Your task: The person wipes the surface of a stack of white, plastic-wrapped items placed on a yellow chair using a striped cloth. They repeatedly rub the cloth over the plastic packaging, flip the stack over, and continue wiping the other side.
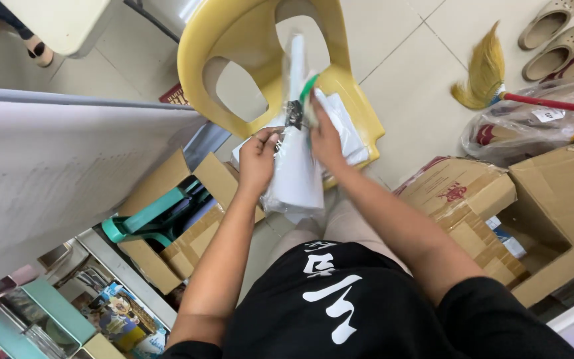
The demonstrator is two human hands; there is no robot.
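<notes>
Left hand (pixel 258 156) and right hand (pixel 323 136) are both pinching closed on a clear plastic-wrapped white packet (pixel 295 176), holding it upright over the yellow plastic chair (pixel 234 40). More white packets (pixel 347 129) are lying on the seat, unhandled; wrapping looks mid-way.

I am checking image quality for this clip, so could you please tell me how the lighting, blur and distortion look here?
Head view: even indoor light, soft shadows only; a mild sheen on the clear plastic package held by the left hand and right hand; both hands reasonably sharp; wide-angle distortion bends the grey counter edge.
</notes>
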